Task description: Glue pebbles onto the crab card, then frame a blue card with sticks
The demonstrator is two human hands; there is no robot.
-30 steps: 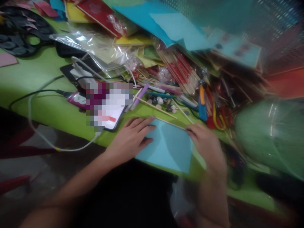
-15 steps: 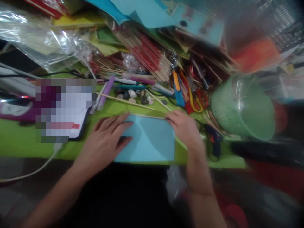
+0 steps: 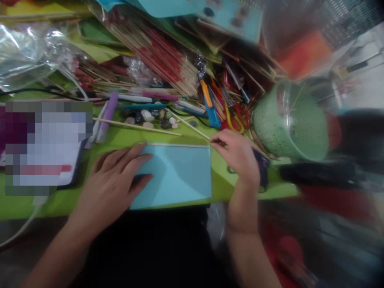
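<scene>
A light blue card (image 3: 180, 176) lies at the front edge of the green table. Along its far edge runs a thin wooden stick (image 3: 180, 145). My left hand (image 3: 115, 176) rests over the card's left side, fingers stretched out, its foremost fingertips at the stick's left end. My right hand (image 3: 237, 154) is closed in a pinch just beyond the card's far right corner. A second wooden stick (image 3: 190, 126) slants in from behind and meets those fingertips; whether they grip it cannot be told. Another stick (image 3: 138, 126) lies farther back on the left.
A phone with a blurred-out screen (image 3: 66, 168) is at left. Pebbles (image 3: 147, 116), markers, a box cutter (image 3: 211, 106) and scissors (image 3: 235, 120) lie behind the card. Bundled red-and-tan sticks (image 3: 168, 56) stand beyond. At right are a green basket (image 3: 291, 124) and a dark glue gun (image 3: 263, 170).
The view has swung to the right. My right hand's pinched fingertips have shifted off the stick's right end, slightly right and away. My left hand stays on the card.
</scene>
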